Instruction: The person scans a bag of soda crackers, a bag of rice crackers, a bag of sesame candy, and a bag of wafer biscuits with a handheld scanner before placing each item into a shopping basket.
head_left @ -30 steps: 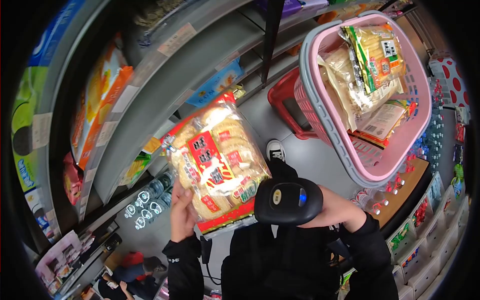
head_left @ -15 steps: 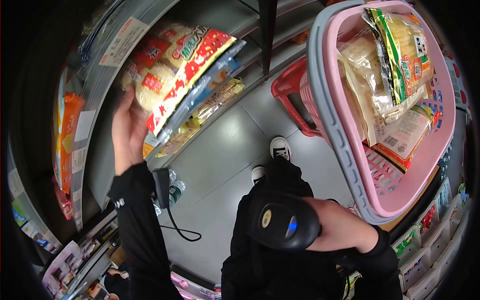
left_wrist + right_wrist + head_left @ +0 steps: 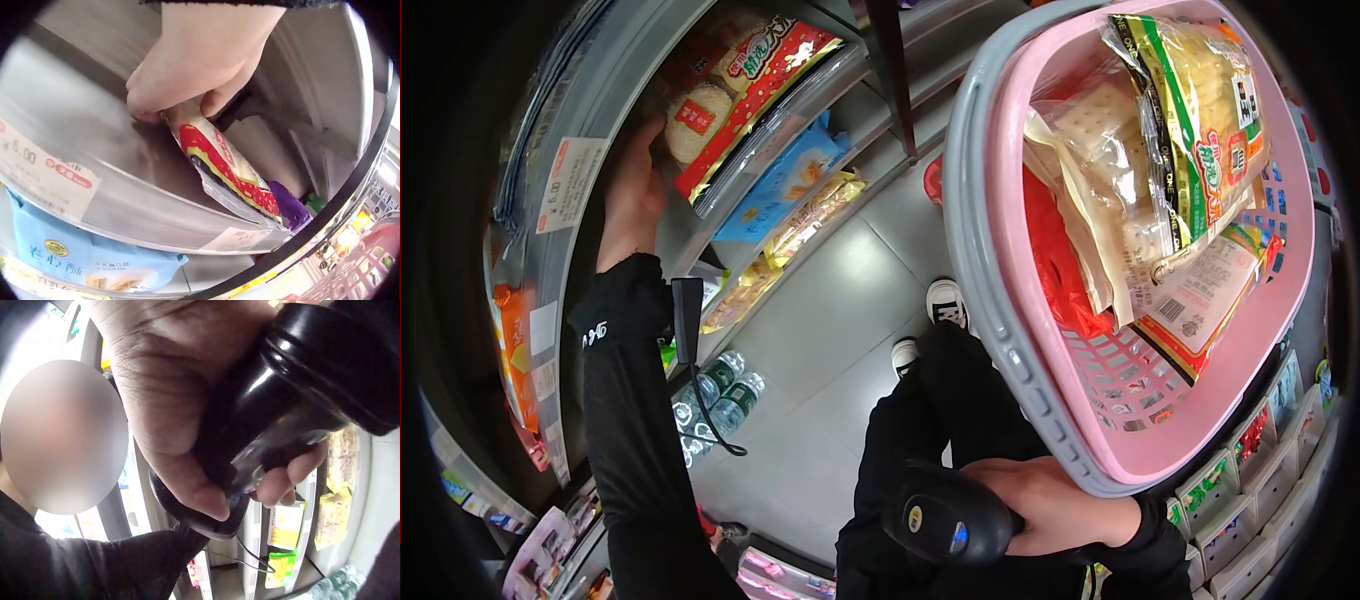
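Observation:
My left hand [image 3: 635, 195] reaches into a grey shelf and holds one end of a red-and-clear bag of rice crackers [image 3: 745, 100]. The left wrist view shows the left hand's [image 3: 203, 56] thumb and fingers pinching the end of the bag [image 3: 225, 162], which lies along the shelf with its red edge near the price labels. Low in front of my body, my right hand [image 3: 1055, 505] grips a black barcode scanner [image 3: 950, 520] with a small blue light. In the right wrist view, fingers curl round the scanner's handle [image 3: 262, 406].
A pink basket [image 3: 1240, 400] with grey handles stands at the right, holding several snack bags [image 3: 1210, 130]. Blue packs [image 3: 785, 180] and yellow packs [image 3: 815, 220] lie on lower shelves. Bottles of water [image 3: 725, 395] stand on the floor. A dark shelf post [image 3: 887, 75] rises beyond the bag.
My left hand has carried the rice cracker bag from beside the scanner, left and away from me, into the shelf. The right hand keeps the scanner, now lower. The basket appears larger.

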`<act>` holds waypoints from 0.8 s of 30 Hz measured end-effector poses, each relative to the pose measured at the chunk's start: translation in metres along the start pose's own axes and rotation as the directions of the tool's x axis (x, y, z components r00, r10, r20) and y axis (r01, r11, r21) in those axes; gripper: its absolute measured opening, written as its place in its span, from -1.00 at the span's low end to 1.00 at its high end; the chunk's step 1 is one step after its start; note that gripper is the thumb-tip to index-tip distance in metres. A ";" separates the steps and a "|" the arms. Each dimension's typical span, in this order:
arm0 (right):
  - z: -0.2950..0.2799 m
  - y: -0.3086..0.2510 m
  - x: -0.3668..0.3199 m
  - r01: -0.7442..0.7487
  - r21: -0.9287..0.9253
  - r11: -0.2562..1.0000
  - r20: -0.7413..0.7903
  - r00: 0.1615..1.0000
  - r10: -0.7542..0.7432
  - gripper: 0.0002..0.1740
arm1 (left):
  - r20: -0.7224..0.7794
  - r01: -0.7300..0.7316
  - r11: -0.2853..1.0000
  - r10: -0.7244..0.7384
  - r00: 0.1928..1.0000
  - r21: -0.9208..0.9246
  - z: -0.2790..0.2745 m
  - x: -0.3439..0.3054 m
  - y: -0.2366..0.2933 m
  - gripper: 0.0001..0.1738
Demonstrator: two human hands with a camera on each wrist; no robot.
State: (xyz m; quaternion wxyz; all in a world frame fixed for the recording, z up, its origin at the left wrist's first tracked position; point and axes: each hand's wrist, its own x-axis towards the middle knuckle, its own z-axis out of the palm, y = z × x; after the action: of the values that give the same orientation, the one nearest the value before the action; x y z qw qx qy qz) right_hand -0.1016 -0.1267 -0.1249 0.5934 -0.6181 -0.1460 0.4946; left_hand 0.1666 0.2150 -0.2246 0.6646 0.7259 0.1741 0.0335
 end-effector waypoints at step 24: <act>0.030 -0.021 -0.024 -0.032 -0.158 0.987 0.049 0.998 0.040 -0.58 | 0.095 -0.283 0.818 0.272 0.957 0.500 0.026 -0.057 -0.002 -0.33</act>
State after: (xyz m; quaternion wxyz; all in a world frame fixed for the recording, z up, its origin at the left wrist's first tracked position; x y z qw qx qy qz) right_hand -0.1272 -0.1222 -0.0900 0.5297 -0.6523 -0.1887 0.5082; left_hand 0.1194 0.1735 -0.2191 0.4389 0.8931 0.0628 0.0755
